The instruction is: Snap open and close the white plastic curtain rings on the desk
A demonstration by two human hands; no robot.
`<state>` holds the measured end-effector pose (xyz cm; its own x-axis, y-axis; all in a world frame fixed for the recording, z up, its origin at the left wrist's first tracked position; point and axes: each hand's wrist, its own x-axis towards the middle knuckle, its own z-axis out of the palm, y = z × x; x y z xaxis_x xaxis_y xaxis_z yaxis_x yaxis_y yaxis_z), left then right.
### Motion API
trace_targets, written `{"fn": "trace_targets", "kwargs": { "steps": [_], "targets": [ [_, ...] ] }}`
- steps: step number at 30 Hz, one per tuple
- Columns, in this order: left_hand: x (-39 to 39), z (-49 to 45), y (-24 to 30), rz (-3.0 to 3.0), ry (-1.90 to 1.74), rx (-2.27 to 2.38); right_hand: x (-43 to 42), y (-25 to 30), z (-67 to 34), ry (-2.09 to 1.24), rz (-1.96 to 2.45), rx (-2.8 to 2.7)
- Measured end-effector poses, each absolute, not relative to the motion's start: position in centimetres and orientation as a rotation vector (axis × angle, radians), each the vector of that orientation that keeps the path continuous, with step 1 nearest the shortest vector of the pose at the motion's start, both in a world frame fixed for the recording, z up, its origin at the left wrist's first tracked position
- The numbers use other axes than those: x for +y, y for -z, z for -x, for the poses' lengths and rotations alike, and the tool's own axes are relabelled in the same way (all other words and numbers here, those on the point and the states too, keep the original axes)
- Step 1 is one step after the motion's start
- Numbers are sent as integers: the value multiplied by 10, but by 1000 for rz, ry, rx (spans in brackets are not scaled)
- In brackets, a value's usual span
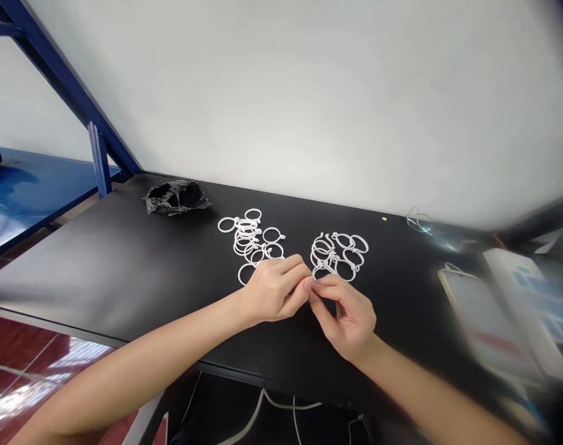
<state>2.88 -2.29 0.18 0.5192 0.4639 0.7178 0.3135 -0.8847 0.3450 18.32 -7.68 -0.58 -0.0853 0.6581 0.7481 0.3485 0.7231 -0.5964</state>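
My left hand (pixel 277 288) and my right hand (pixel 345 314) meet above the black table, fingertips touching. Both are closed in a pinch, and whatever lies between the fingers is hidden. Just beyond the left hand lies a loose heap of white plastic rings (pixel 247 232) with small knobbed ends, which look like shower curtain rings. Another cluster of the same white rings (pixel 354 267) sits behind the right hand; at least one or two of these appear unclasped. The knuckles of my left hand overlap the near edge of the first heap.
A crumpled black plastic bag (pixel 179 196) rests at the back left of the black table (pixel 123 259). Thin-rimmed glasses (pixel 420 224) lie at the back right. A phone (pixel 487 324) and a white box (pixel 517 290) are on the right. Pale cables (pixel 253 417) hang below the front edge.
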Motion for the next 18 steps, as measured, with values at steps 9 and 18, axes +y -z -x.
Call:
{"fn": "trace_targets", "kwargs": {
  "steps": [9, 18],
  "targets": [
    [-23, -30, 1, -2633, -1216, 745, -79, 10, -182, -387, 846, -1675],
    [4, -21, -1, -2862, -953, 1112, -49, -7, -224, -208, 1138, -2004]
  ]
}}
